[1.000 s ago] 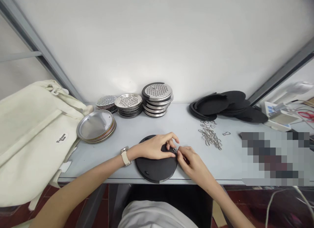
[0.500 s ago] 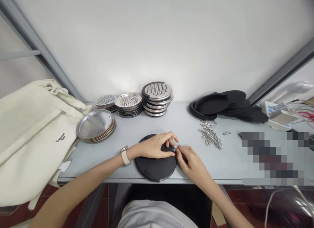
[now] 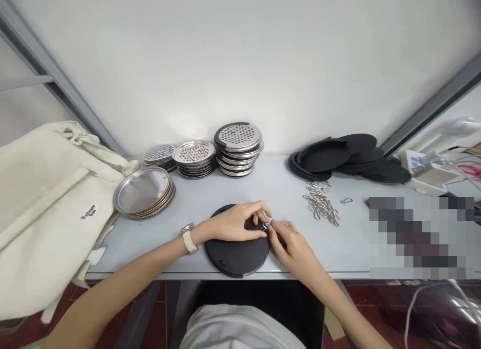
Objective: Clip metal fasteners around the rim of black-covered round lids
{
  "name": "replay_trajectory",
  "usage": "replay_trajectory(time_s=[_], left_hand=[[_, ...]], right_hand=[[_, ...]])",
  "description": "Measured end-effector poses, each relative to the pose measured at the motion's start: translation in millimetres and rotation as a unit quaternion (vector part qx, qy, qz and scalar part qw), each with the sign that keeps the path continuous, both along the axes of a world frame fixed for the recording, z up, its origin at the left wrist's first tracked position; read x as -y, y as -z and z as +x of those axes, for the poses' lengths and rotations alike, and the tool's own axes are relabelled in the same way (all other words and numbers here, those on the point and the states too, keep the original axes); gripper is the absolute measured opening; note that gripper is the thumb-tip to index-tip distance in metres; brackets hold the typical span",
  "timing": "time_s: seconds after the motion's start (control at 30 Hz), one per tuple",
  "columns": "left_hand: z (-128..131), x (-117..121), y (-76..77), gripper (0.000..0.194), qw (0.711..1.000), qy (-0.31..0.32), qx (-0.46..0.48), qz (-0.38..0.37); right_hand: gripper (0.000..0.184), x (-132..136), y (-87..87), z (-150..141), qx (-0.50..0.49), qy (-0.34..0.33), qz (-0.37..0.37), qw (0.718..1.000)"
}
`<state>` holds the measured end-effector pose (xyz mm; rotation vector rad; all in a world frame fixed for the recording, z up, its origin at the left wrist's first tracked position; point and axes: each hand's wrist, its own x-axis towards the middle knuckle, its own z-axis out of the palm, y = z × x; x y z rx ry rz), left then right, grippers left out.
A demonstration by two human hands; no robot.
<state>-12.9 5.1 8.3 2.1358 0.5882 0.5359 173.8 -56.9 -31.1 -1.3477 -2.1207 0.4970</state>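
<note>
Pale grey walls [image 3: 240, 63] rise behind a light grey worktable [image 3: 161, 244] in the head camera's view, with slanting grey metal frame bars at both sides and dark red flooring [image 3: 150, 319] visible beneath the table's front edge. At the front of the tabletop, a person's left hand [image 3: 240, 223] lies over a round, flat black disc [image 3: 238, 256], its thumb and fingers curved apart around a small silver wire clip [image 3: 265, 225] at the disc's right edge. The right hand [image 3: 291, 243] has its thumb and index finger drawn together at the clip, pinching its outer end. A watch with a cream strap [image 3: 188, 239] circles the left wrist. Along the wall stand three stacks of round perforated metal plates, the tallest [image 3: 239, 136] topped by a plate with a black curved rim, while a stack of smooth silver round plates [image 3: 143, 191] sits nearer the left side. Flat black round pieces [image 3: 330, 156] lie overlapping toward the right rear, just behind a loose pile of silver wire clips [image 3: 321, 204]; one single clip [image 3: 346, 201] rests apart from the pile. A cream fabric bag [image 3: 48, 214] leans at the table's left end, and a pixelated patch obscures part of the right.
</note>
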Motion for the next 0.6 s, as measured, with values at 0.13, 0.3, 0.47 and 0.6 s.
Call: replay_trajectory(time_s=[0.13,0.3,0.47,0.6], left_hand=[[-0.2,-0.4,1.3,0.037,1.0,-0.001,-0.003,-0.017],[0.1,-0.3,2.2,0.038,1.0,0.003,0.003,-0.024],[0.0,-0.6,2.6,0.039,1.0,0.006,0.005,-0.026],[-0.5,-1.4,3.5,0.041,0.999,0.011,0.005,-0.029]], right_hand=[[0.024,-0.1,-0.9,2.0,-0.005,-0.013,-0.021,1.0],[0.026,1.4,-1.5,4.2,-0.006,-0.021,-0.042,0.999],[0.026,0.9,-1.3,5.4,-0.01,-0.028,-0.062,0.998],[0.028,0.2,-0.6,5.8,-0.014,-0.026,-0.076,0.997]])
